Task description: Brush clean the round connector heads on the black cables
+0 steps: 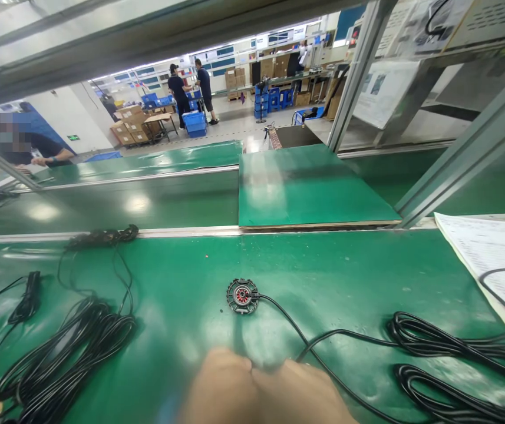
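Both of my hands are close together at the bottom centre, blurred by motion. My left hand (pixel 221 386) is beside my right hand (pixel 299 391), and their fingers are not clear. Just beyond them, a round black part (pixel 242 296) with a red and silver centre lies flat on the green worktop (pixel 181 294). A black cable (pixel 285 315) runs from its right side toward the lower right, passing near my right hand. Whether either hand holds anything cannot be made out.
Coiled black cables lie at the left (pixel 71 347) and right (pixel 442 341). Paper sheets (pixel 495 253) rest at the right edge. A raised green board (pixel 305 188) stands behind, between metal posts (pixel 362 76). A person sits at the far left; others stand in the background.
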Motion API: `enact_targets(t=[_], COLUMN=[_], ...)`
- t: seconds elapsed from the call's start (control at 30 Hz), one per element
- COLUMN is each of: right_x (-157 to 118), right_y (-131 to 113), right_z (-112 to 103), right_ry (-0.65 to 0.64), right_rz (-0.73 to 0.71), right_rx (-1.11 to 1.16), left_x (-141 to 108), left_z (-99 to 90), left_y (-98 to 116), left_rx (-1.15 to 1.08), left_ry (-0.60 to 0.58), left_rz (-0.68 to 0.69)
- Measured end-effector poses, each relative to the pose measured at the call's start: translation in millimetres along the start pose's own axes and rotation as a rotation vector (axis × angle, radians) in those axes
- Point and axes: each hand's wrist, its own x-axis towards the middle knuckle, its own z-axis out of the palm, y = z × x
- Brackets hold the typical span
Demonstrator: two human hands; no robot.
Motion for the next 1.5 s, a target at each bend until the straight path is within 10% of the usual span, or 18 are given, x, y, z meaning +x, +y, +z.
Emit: enact_targets(t=[0.43,0.77,1.03,1.13,1.3,1.5], right_x=[-5.1,7.8,5.5,9.1,11.6,9.5], right_y=[7.4,10.1,15.2,16.5,22.2,20.6], right_z=[28.5,7.4,4.0,-3.4,-18.9,-24.4], right_ry=[0.081,-0.027,-0.134,0.047,0.183,0.345], right_rz=[0.162,0.677,0.481,0.449,0.794,0.505], right_rx=[0.204,0.550,0.459,0.366,0.679,0.476], left_x=[37.3,66.1,62.7,64.4,71.3,68.2], left_z=[-0.4,-24.0,-21.0,-22.3,-29.8,-38.9], left_y=[25.8,58.3,60.5,62.6,67.6,75.7], left_rx=[-0.410,-0.803,-0.642,-0.502,-0.325,-0.084], left_ry=[-0.041,-0.052,-0.043,-0.018,-0.190,-0.295], left_rz=[-0.316,-0.653,-0.612,-0.592,-0.660,-0.630])
